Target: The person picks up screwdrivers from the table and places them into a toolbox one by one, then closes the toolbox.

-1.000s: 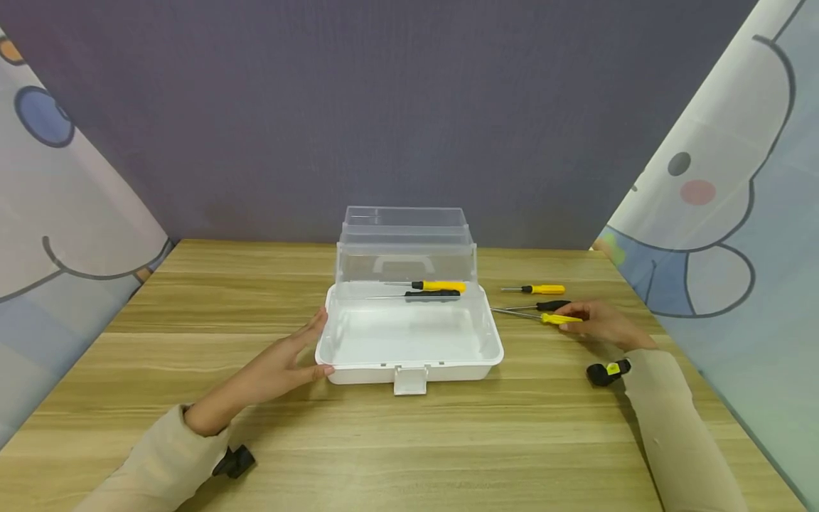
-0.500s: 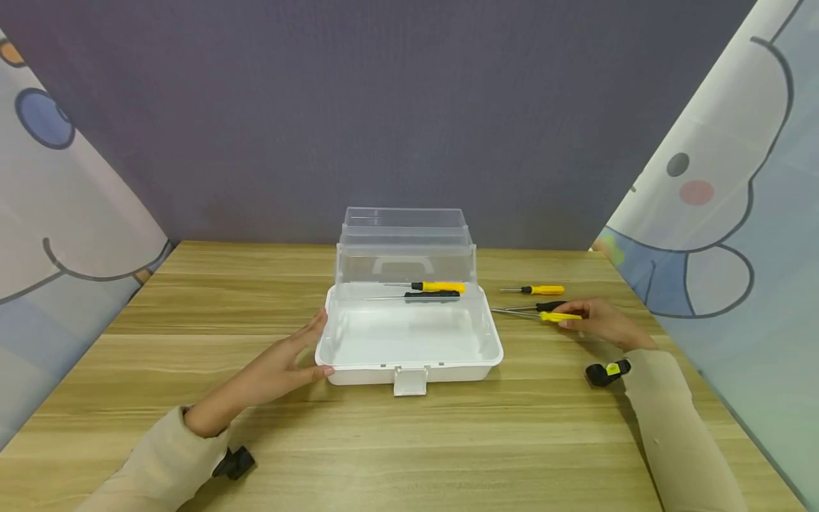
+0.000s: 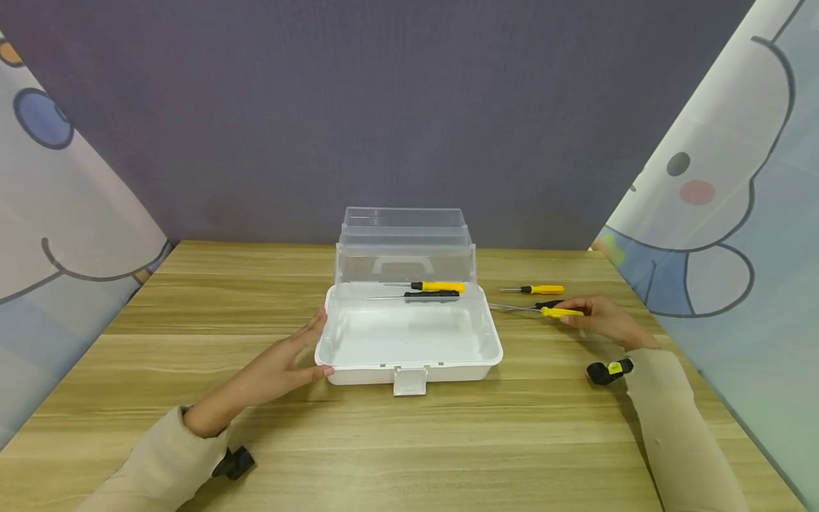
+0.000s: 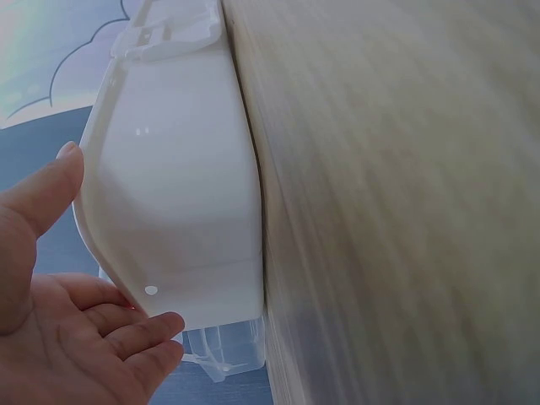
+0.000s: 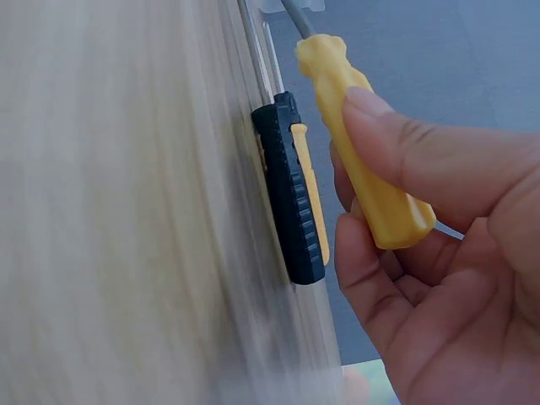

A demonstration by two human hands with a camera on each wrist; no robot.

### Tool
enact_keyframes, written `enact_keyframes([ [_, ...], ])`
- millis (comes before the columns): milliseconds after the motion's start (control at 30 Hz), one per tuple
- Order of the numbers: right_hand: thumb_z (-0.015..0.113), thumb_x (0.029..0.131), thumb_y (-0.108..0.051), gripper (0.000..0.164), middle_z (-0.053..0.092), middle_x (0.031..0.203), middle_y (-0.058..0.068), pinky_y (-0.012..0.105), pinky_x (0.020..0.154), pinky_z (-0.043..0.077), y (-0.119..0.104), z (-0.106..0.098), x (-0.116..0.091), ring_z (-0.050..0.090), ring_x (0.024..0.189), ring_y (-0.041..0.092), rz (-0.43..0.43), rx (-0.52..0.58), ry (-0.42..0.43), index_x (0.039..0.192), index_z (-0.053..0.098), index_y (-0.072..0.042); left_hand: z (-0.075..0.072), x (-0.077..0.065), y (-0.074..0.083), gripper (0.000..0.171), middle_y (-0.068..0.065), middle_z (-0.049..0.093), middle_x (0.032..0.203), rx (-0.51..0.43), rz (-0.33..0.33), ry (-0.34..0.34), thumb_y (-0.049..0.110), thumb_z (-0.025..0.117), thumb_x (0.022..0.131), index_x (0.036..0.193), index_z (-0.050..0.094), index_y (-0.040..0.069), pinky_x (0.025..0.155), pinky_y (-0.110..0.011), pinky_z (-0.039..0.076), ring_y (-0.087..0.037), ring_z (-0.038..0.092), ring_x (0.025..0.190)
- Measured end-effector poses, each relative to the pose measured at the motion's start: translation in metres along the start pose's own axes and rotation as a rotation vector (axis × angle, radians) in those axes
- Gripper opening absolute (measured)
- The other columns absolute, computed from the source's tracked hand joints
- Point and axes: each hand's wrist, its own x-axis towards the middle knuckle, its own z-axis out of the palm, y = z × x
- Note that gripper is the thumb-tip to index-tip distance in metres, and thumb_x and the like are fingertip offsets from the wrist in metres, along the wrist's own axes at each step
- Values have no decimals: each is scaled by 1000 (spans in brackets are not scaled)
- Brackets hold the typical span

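In the head view, an uncovered white plastic toolbox (image 3: pixel 448 372) stands mid-table, its clear lid (image 3: pixel 406 235) raised at the back. My left hand (image 3: pixel 271 373) rests against the box's left side, thumb at the front corner; the left wrist view shows its fingers extended along the rim. To the right of the box, my right hand (image 3: pixel 604 321) pinches the yellow handle of a screwdriver (image 5: pixel 371 177) between thumb and fingers, shaft pointing left. Below that handle lies a black-handled screwdriver (image 5: pixel 291 202) on the table, partly hidden by the right hand in the head view.
Behind the right hand lies another screwdriver (image 3: pixel 544 289) with a yellow handle. At the back of the toolbox are a yellow-and-black screwdriver (image 3: pixel 441 286) and a black-handled one (image 3: pixel 431 296). A dark panel (image 3: pixel 409 121) stands along the table's rear edge.
My right hand has raised the yellow screwdriver slightly, so it overlaps the black-handled one more. The left hand and the toolbox have stayed put.
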Motion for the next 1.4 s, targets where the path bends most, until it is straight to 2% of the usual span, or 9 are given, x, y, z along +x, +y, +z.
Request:
enact_keyframes([
  [200, 61, 93, -23, 41, 63, 113, 19, 25, 72, 52, -3, -1, 1, 60, 87, 7, 3, 32, 12, 122, 58, 6, -1, 0, 1, 88, -19, 8, 155, 1, -5, 2, 37, 64, 88, 149, 12, 0, 107, -59, 18, -41, 13, 140],
  [400, 61, 93, -24, 42, 61, 117, 17, 27, 75, 53, -6, -2, 1, 61, 93, 12, 10, 58, 10, 124, 57, 4, -1, 1, 1, 89, -20, 9, 155, -1, -8, -2, 37, 65, 88, 149, 13, -1, 107, -59, 18, -41, 13, 140],
  [500, 61, 93, -23, 41, 62, 115, 11, 27, 76, 53, -7, -2, 1, 61, 94, 12, 2, 73, 19, 123, 58, 4, -1, 1, 2, 89, -20, 8, 155, -4, -6, -1, 36, 65, 88, 149, 13, -1, 107, -60, 18, -41, 13, 140],
  [633, 62, 93, -22, 40, 64, 111, 0, 25, 76, 53, -8, -2, 1, 60, 93, 7, -10, 82, 34, 122, 58, 5, -1, 1, 2, 88, -21, 8, 155, -5, -3, 0, 36, 65, 89, 149, 13, -2, 108, -60, 18, -41, 13, 140],
  [900, 61, 93, -22, 38, 61, 119, 13, 26, 76, 51, -15, -2, 1, 58, 90, 3, -35, 46, 33, 122, 60, 2, -1, 0, 1, 88, -21, 9, 155, 0, -6, -1, 37, 64, 89, 149, 13, -1, 108, -60, 18, -41, 13, 140],
  [1133, 60, 94, -23, 37, 63, 109, -1, 30, 72, 51, -21, -2, 0, 55, 82, 7, -27, 48, 35, 121, 60, 2, -1, 0, 2, 88, -20, 8, 155, 3, -7, 1, 37, 64, 89, 149, 13, -1, 108, -60, 18, -41, 13, 140],
  [1200, 60, 94, -23, 37, 62, 113, 1, 30, 73, 50, -23, -2, -1, 55, 84, 6, -28, 42, 40, 121, 60, 2, -1, 0, 2, 88, -21, 9, 155, 5, -6, 1, 37, 64, 89, 149, 13, -1, 108, -60, 18, -41, 13, 140],
  [1400, 59, 95, -20, 37, 54, 128, 22, 22, 78, 49, -30, -4, -4, 53, 98, -5, -47, 9, 43, 123, 58, 4, -1, 0, 2, 88, -21, 9, 155, 4, -9, 3, 37, 65, 88, 149, 13, -2, 108, -61, 18, -42, 13, 140],
])
